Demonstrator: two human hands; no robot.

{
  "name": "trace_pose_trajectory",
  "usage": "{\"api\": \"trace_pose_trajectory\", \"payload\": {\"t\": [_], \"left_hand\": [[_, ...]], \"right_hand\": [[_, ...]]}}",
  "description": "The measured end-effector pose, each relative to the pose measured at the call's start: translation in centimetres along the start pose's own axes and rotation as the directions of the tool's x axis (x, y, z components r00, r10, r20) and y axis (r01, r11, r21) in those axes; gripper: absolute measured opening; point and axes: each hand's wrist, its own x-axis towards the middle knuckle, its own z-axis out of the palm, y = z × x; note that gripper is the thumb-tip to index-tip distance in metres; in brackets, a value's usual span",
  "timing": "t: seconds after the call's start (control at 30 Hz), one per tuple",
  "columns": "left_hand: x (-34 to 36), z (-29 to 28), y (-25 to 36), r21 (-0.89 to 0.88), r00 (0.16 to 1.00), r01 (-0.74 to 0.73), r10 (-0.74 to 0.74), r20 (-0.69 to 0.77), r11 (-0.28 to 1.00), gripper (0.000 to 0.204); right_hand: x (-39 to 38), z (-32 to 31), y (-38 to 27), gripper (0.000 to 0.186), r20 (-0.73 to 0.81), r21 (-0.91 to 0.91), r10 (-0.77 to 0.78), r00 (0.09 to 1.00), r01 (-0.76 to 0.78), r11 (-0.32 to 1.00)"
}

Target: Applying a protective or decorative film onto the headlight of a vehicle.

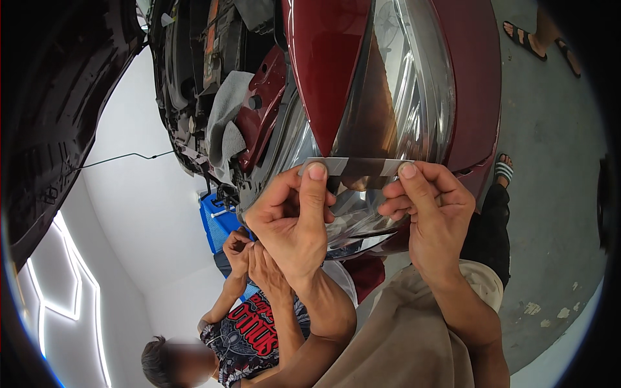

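A narrow, see-through strip (pixel 365 167), like a piece of clear film or tape, is stretched level between my two hands. My left hand (pixel 292 216) pinches its left end under the thumb. At the other end, my right hand (pixel 440 210) pinches it the same way, thumb on top. Just behind the strip lies the clear headlight (pixel 424 84) of a dark red car; whether the strip touches the lens I cannot tell. A pointed red body panel (pixel 326 61) runs down beside the lens toward my left hand.
Grey cloths (pixel 228 110) lie by the open engine bay (pixel 187 58). The raised hood (pixel 58 97) fills the left. Close to my left arm, another person (pixel 252 330) works with both hands raised near a blue object (pixel 217 220). Someone's sandalled foot (pixel 527 40) stands far right.
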Motion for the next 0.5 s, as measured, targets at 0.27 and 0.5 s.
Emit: {"api": "trace_pose_trajectory", "payload": {"t": [0.27,0.5], "left_hand": [[-0.34,0.33,0.44,0.014,0.999,0.006,-0.006,-0.048,1.0,0.019],[-0.8,0.8,0.57,0.007,0.999,0.024,-0.024,-0.048,1.0,0.019]], "right_hand": [[0.09,0.51,-0.62,0.021,-0.022,0.016,-0.028,0.999,0.028,0.999],[0.14,0.39,-0.88,0.02,-0.056,0.022,-0.023,0.998,0.024,0.999]]}}
